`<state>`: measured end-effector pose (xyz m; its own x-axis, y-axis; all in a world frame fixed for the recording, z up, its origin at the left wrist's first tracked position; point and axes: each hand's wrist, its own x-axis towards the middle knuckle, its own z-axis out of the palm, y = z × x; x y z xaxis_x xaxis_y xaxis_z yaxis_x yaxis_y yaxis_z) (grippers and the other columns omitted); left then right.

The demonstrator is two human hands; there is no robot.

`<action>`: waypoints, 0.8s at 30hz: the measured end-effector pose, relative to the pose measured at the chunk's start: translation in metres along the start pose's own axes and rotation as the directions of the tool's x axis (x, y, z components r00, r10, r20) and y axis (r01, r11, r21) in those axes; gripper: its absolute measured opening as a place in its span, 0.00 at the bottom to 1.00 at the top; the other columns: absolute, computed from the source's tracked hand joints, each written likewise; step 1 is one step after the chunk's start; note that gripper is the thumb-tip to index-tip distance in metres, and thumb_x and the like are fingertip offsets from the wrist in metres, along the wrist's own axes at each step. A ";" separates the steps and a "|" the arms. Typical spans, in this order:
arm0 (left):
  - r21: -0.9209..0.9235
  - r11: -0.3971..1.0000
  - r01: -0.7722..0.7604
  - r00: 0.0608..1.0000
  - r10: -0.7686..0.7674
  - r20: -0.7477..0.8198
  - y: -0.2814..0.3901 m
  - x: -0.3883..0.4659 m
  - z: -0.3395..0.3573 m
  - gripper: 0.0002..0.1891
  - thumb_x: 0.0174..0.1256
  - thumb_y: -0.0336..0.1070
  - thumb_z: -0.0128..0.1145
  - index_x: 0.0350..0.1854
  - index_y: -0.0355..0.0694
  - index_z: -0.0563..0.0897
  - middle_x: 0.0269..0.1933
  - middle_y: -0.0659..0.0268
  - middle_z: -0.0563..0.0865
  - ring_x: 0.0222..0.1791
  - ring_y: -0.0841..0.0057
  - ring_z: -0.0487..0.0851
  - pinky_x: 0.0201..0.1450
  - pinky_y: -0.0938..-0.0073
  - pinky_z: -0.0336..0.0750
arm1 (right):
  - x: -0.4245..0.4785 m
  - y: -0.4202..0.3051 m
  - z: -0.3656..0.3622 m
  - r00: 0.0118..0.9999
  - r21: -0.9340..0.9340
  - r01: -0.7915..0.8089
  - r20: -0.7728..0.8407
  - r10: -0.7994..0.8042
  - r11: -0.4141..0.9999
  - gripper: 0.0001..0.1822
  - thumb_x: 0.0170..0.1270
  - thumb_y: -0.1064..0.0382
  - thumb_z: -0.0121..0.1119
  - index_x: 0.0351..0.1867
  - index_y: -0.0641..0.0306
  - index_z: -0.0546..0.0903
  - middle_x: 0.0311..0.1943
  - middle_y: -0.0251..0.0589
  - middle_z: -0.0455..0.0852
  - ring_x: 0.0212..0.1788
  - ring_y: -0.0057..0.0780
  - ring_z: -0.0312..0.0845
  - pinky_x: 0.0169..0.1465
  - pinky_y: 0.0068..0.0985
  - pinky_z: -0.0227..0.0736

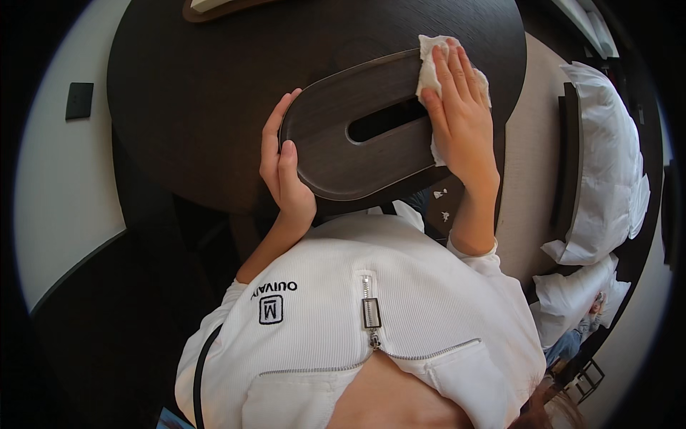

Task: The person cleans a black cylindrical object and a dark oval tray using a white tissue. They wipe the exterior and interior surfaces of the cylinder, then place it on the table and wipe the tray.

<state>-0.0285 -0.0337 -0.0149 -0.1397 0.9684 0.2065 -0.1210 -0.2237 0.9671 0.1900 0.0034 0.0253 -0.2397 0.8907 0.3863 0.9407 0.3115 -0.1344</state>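
Observation:
An oval dark wooden box (pixel 327 128), which looks like a tissue box, has a long rounded slot (pixel 383 122) in its top face. It lies tilted slightly, near the edge of a round dark wood table (pixel 214 118). My left hand (pixel 286 161) cups its rounded left end, thumb on the near side and fingers along the far side. On the right end, my right hand (pixel 461 115) presses a crumpled white paper tissue (pixel 430 72) flat against the top. The tissue and hand hide that end of the box and part of the slot. The box's underside is out of sight.
A brown tray (pixel 206 16) with a pale object sits at the table's far edge. Small white scraps (pixel 442 199) lie below, beyond the near edge. To the right are white pillows (pixel 603 161) and a person (pixel 581 327). A dark wall plate (pixel 79 101) is on the left.

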 end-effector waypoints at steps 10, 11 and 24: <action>-0.032 0.999 0.002 1.000 -0.003 -0.025 0.002 0.000 0.003 0.28 0.63 0.40 0.33 0.63 0.28 0.64 0.62 0.49 0.71 0.61 0.64 0.71 0.64 0.68 0.63 | 0.007 -0.072 -0.005 0.962 0.291 0.180 0.146 -0.229 0.940 0.29 0.63 0.56 0.53 0.63 0.69 0.66 0.66 0.52 0.62 0.71 0.43 0.52 0.69 0.37 0.49; -0.026 0.999 0.029 0.999 -0.029 -0.020 0.002 -0.001 0.001 0.28 0.65 0.41 0.33 0.64 0.28 0.63 0.63 0.49 0.70 0.62 0.65 0.70 0.65 0.68 0.61 | 0.007 -0.078 -0.004 0.957 0.316 0.195 0.144 -0.250 0.928 0.29 0.62 0.56 0.53 0.63 0.69 0.66 0.66 0.52 0.62 0.71 0.43 0.52 0.69 0.37 0.49; -0.424 0.900 0.103 0.979 -0.167 -0.118 0.014 -0.002 0.012 0.34 0.70 0.59 0.24 0.69 0.37 0.54 0.65 0.44 0.64 0.62 0.63 0.68 0.66 0.64 0.60 | 0.006 -0.109 0.002 0.869 0.535 0.353 0.117 -0.481 0.767 0.28 0.61 0.59 0.52 0.61 0.69 0.68 0.65 0.48 0.65 0.70 0.39 0.55 0.69 0.36 0.50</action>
<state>-0.0181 -0.0369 -0.0002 -0.2321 0.9724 0.0232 -0.5396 -0.1486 0.8287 0.0854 -0.0251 0.0407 -0.6889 0.6625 0.2940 0.5089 0.7310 -0.4547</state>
